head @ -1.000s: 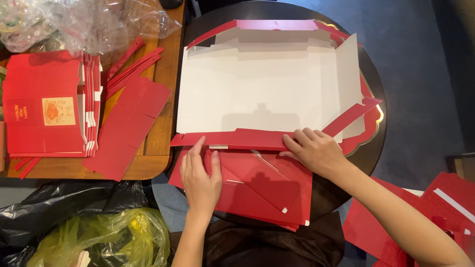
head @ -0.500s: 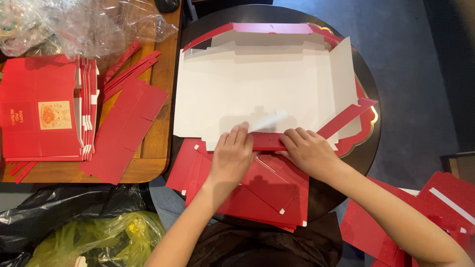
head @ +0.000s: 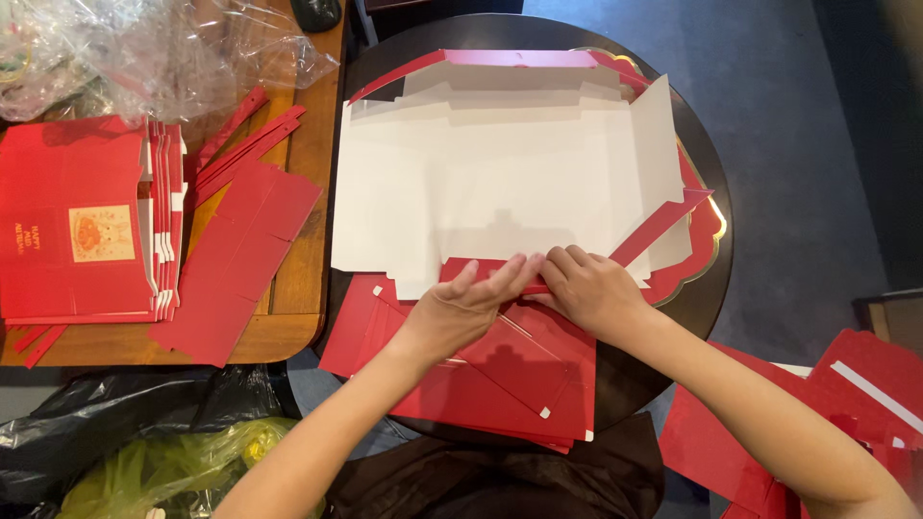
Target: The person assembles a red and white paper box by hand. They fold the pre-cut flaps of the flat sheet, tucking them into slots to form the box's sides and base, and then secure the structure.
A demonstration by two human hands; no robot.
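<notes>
Red flap lies pressed beneath both hands' fingers.

Both forearms were bare, no sleeves reaching into view and no watch or bracelet at either wrist. The left hand and right hand wore no gloves or rings. Dark brown clothing covered the lap below.
</notes>
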